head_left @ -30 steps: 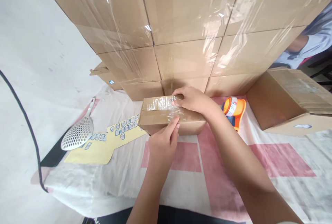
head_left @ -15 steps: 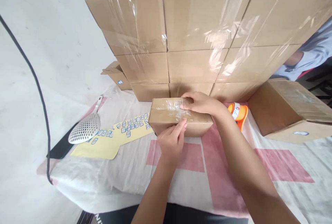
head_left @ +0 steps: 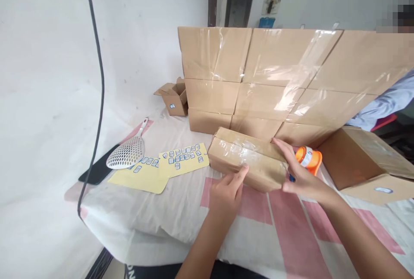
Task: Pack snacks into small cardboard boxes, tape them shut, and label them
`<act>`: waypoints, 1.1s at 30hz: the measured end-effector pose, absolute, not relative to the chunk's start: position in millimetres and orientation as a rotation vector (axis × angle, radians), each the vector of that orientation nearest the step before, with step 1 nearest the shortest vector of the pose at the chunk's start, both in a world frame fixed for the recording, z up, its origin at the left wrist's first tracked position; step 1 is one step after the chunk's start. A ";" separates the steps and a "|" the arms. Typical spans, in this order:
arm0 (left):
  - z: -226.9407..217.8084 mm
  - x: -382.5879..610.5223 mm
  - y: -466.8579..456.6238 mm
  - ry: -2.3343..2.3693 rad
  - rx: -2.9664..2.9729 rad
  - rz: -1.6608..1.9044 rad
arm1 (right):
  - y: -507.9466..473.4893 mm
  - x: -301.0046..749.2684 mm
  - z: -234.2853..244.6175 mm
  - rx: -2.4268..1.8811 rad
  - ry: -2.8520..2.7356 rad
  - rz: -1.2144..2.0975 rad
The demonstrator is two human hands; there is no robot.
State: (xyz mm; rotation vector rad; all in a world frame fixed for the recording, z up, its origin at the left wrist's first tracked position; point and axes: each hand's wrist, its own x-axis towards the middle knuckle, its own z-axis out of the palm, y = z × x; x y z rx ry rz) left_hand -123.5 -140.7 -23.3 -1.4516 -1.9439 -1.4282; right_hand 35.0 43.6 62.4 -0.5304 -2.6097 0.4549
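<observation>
A small closed cardboard box [head_left: 233,158] lies on the cloth-covered table, with shiny, wrinkled clear tape along its top seam. My left hand [head_left: 228,190] is at its front side, the index finger pressing on the top front edge and the other fingers curled. Around the box's right end, my right hand [head_left: 299,175] has its thumb low at the front corner and its fingers at the back corner. Just beyond that hand is an orange tape dispenser [head_left: 315,164], partly hidden by it. A small blue part shows beside my right palm.
Taped cardboard boxes [head_left: 268,63] form a wall behind. An open carton [head_left: 365,192] stands right, a smaller open box [head_left: 176,102] back left. Yellow sticker sheets [head_left: 139,182], a white perforated skimmer [head_left: 127,152] and a black flat object [head_left: 97,171] lie left. A hanging cable [head_left: 100,67] and another person's sleeve [head_left: 384,100] show.
The box has turned, its right end now nearer me. My right hand has moved from the top tape to the right end. The view has shifted left and up.
</observation>
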 end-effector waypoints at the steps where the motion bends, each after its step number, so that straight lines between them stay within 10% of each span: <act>1: -24.2 -125.1 -145.2 -1.922 -1.488 -1.447 | 36.0 40.4 56.8 -0.508 -2.611 0.406; 12: -28.9 -246.3 -240.4 -2.026 -1.567 -1.216 | -23.5 -12.8 78.0 -0.358 -2.345 0.200; 22: -78.7 -281.3 -264.1 -2.377 -1.479 -0.694 | -71.6 -299.5 46.5 -0.445 -2.349 0.591; 33: -79.2 -278.9 -267.4 -2.358 -1.460 -0.914 | -47.4 -428.3 27.0 -0.575 -2.462 0.668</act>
